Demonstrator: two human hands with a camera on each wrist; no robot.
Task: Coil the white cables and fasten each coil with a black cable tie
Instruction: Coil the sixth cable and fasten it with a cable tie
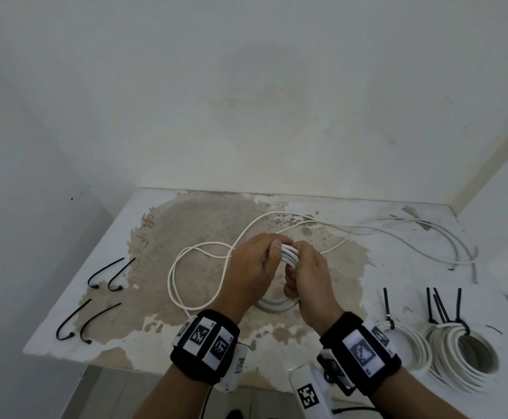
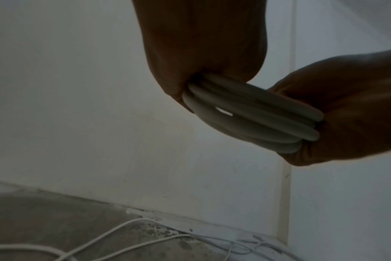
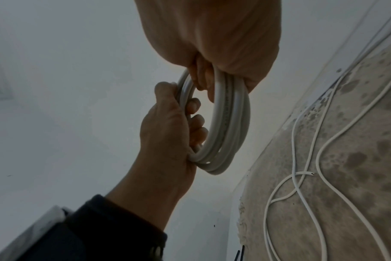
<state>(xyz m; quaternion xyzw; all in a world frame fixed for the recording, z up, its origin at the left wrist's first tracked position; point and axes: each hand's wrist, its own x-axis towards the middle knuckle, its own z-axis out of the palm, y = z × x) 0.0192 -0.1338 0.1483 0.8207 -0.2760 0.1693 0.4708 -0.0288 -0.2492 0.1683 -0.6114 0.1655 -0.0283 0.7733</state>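
Note:
Both hands hold a white cable coil (image 1: pixel 289 255) upright above the middle of the table (image 1: pixel 101 234). My left hand (image 1: pixel 252 264) grips the coil's left side with fingers curled through the ring (image 3: pixel 225 123). On the coil's right side my right hand (image 1: pixel 307 273) grips the strands (image 2: pixel 252 114). The coil's lower arc (image 1: pixel 276 305) shows under the hands. A loose tail of the same white cable (image 1: pixel 198 252) loops across the table to the left. Several black cable ties (image 1: pixel 104 276) lie at the table's left side.
Tied white coils (image 1: pixel 461 352) with black ties sticking up sit at the table's right front. More loose white cables (image 1: pixel 428 234) trail along the back right. Walls close off the back and right. The table's front edge (image 1: pixel 65 356) is close to my wrists.

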